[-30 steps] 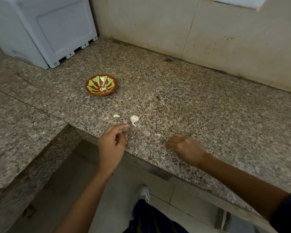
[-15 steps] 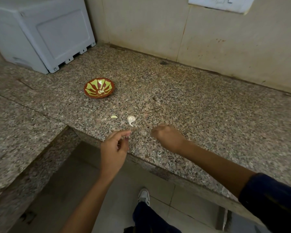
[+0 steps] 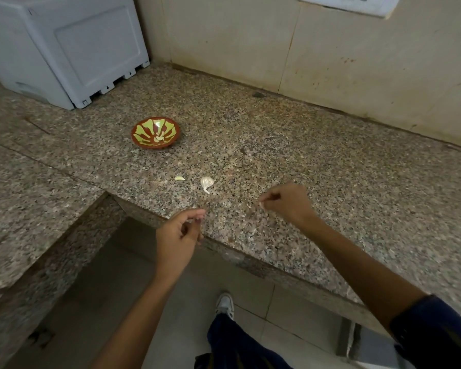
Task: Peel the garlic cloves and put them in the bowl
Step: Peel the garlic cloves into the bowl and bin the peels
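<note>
Head view: nearest, the left hand (image 3: 177, 237) hangs over the speckled granite counter (image 3: 317, 182) edge, fingers loosely curled, holding nothing visible; the right hand (image 3: 288, 202) pinches a small white garlic piece (image 3: 261, 205). Beyond both, a white papery garlic clove (image 3: 206, 182) lies stem-tip toward the hands, a small pale peeled clove (image 3: 179, 178) lies crosswise left, and farther left sits the red-and-yellow ceramic bowl (image 3: 168, 141).

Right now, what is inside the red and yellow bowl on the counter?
Inside the red and yellow bowl lie a few pale garlic cloves near the middle. Their number is too small to count. The near wall of the bowl may hide part of its bottom.
</note>
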